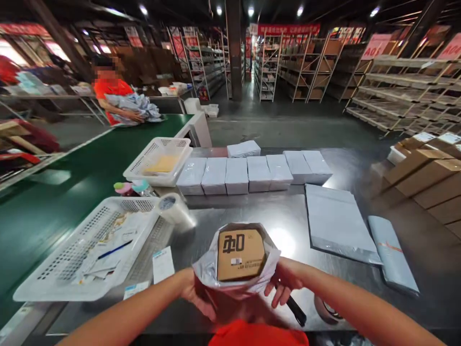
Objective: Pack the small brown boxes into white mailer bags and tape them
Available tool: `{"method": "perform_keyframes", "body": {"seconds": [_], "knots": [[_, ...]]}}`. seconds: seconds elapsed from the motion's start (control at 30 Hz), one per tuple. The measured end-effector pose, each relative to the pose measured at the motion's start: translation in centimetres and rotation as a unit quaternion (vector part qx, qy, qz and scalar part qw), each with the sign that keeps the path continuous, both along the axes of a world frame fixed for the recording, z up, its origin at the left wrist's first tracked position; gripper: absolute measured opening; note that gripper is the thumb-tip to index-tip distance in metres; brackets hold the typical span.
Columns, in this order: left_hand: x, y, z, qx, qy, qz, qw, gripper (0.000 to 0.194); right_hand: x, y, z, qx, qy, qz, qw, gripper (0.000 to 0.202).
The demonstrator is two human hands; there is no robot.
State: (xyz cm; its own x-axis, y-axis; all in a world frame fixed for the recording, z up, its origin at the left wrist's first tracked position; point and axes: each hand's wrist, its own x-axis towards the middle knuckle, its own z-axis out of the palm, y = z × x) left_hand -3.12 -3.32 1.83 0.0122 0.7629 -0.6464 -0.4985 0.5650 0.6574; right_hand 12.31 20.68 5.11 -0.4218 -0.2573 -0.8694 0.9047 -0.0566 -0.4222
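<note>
A brown cardboard box (242, 268) with black print sits inside a pale grey plastic mailing bag (206, 267), whose mouth gapes open around it. My left hand (196, 293) is closed at the bag's left edge, with its fingers pointing down and partly hidden. On the opposite side my right hand (286, 282) grips the bag's right edge, its lower fingers curled loosely beside it. Just below that hand lies a black handle-like tool (297, 311), partly covered. Under my right forearm a round roll (328, 308) shows in part.
Several wrapped grey parcels (236, 176) line the metal table's back. Flat mailing bags (340, 223) and a folded bundle (392, 252) lie right. A white basket (86, 283) and clear tape roll (175, 209) stand left, beside a green conveyor (43, 211). Beyond, a person (117, 93) holds grey bags.
</note>
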Motion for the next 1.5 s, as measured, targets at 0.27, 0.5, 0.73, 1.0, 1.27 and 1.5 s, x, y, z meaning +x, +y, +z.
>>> {"method": "perform_keyframes", "body": {"seconds": [0.27, 0.5, 0.73, 1.0, 1.27, 1.5], "knots": [[-2.6, -0.6, 5.5, -0.16, 0.091, 0.149, 0.971, 0.066, 2.1, 1.1, 4.1, 0.123, 0.161, -0.121, 0.972, 0.061], [-1.8, 2.0, 9.2, -0.178, 0.364, 0.111, 0.907, 0.033, 1.1, 0.1, 5.3, 0.318, 0.21, -0.06, 0.923, 0.059], [-1.9, -0.7, 11.4, -0.16, 0.313, 0.154, 0.923, 0.024, 3.2, 1.2, 7.5, 0.263, 0.265, -0.15, 0.916, 0.05], [-0.3, -3.1, 11.6, -0.211, 0.363, 0.043, 0.906, 0.032, 4.6, -1.6, 6.5, 0.234, 0.272, -0.128, 0.924, 0.041], [-1.8, -1.2, 15.1, -0.226, 0.687, -0.155, 0.673, 0.029, 5.1, -1.0, 8.2, 0.446, 0.35, 0.011, 0.824, 0.024], [-0.3, 9.6, 11.9, -0.023, 0.75, -0.305, 0.586, 0.049, 3.6, -4.8, 9.6, 0.541, 0.545, 0.253, 0.588, 0.049]]}}
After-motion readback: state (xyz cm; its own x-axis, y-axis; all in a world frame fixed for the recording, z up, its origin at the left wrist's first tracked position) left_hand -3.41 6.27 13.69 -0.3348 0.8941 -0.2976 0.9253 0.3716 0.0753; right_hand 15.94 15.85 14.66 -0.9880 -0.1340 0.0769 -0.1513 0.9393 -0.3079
